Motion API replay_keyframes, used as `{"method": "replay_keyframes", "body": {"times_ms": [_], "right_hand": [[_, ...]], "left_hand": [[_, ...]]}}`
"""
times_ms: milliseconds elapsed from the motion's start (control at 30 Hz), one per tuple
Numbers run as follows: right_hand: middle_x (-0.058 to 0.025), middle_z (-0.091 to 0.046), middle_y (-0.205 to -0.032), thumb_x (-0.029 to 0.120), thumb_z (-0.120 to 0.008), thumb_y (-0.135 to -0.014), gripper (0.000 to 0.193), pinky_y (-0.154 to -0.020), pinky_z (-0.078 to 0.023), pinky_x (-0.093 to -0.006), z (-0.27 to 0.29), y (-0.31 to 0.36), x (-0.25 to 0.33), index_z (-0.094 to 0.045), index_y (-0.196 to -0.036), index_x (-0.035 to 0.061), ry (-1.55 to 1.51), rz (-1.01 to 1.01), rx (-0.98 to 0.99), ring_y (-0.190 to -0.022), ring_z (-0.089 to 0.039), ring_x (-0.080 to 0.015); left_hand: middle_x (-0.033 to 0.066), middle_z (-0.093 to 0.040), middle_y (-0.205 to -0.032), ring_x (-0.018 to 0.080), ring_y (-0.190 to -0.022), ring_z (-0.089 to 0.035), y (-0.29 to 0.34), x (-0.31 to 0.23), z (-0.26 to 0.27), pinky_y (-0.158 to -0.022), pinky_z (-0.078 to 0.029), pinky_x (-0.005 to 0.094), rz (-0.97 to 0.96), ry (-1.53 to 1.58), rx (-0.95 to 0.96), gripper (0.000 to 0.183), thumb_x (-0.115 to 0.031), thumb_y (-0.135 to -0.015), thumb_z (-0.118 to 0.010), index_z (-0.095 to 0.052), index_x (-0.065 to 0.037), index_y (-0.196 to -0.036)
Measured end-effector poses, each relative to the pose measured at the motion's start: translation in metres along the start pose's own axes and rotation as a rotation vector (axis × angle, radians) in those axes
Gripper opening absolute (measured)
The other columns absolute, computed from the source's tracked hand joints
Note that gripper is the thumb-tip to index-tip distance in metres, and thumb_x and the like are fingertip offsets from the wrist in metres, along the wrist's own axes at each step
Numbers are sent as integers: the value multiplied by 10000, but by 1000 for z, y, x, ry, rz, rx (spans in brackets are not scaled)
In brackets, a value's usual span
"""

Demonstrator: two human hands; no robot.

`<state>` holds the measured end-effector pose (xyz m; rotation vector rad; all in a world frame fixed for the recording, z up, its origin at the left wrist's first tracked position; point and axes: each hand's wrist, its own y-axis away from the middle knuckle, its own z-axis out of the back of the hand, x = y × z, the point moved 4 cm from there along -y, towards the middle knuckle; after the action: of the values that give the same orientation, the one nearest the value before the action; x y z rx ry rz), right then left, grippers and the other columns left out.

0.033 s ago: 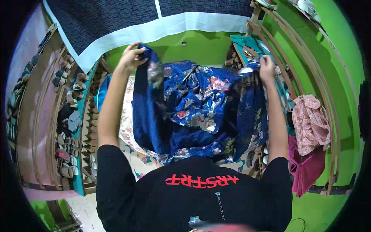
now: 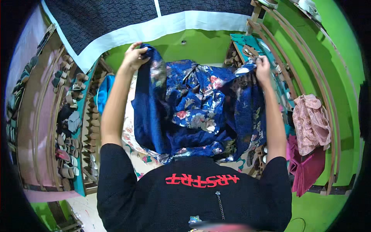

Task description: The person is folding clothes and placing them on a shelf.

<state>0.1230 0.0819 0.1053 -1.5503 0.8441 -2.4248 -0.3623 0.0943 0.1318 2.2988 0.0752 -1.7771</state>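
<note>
A shiny dark blue cloth (image 2: pixel 198 114) with pink and white flowers is spread and bunched in front of me; I cannot tell if it is a garment. My left hand (image 2: pixel 135 57) pinches its far left corner, lifting that edge so a plain blue underside shows. At the far right, my right hand (image 2: pixel 263 69) is closed on another edge, which hangs in folds beneath it. Both arms reach forward, and the near part of the cloth lies close to my chest. Beneath it, a cream floral surface (image 2: pixel 130 129) shows at the left.
Wooden racks with several pairs of shoes (image 2: pixel 73 123) stand on the left. On the right, a pink patterned cloth (image 2: pixel 312 123) hangs over a magenta one (image 2: pixel 307 170) by wooden rails (image 2: pixel 330 96). A dark white-edged sheet (image 2: pixel 116 23) hangs at the back. A bright blue item (image 2: pixel 104 94) lies near my left forearm.
Both hands have shifted slightly inward, drawing the two held edges of the blue cloth a little nearer each other. The grips look the same.
</note>
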Motion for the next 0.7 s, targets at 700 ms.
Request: {"method": "replay_keyframes", "body": {"times_ms": [700], "right_hand": [[-163,-471,-988,484,-726,-461,799,-728,-363,-414,-68,215,18,-458,-1162,210,748,220,1190,-915,-445,-296]], "left_hand": [[83,-447,-577,178,-537,-435,96,164,122,-537,-348,294,-425,-865,-152,138,-117,-716,-456,-491,-25,-619]]}}
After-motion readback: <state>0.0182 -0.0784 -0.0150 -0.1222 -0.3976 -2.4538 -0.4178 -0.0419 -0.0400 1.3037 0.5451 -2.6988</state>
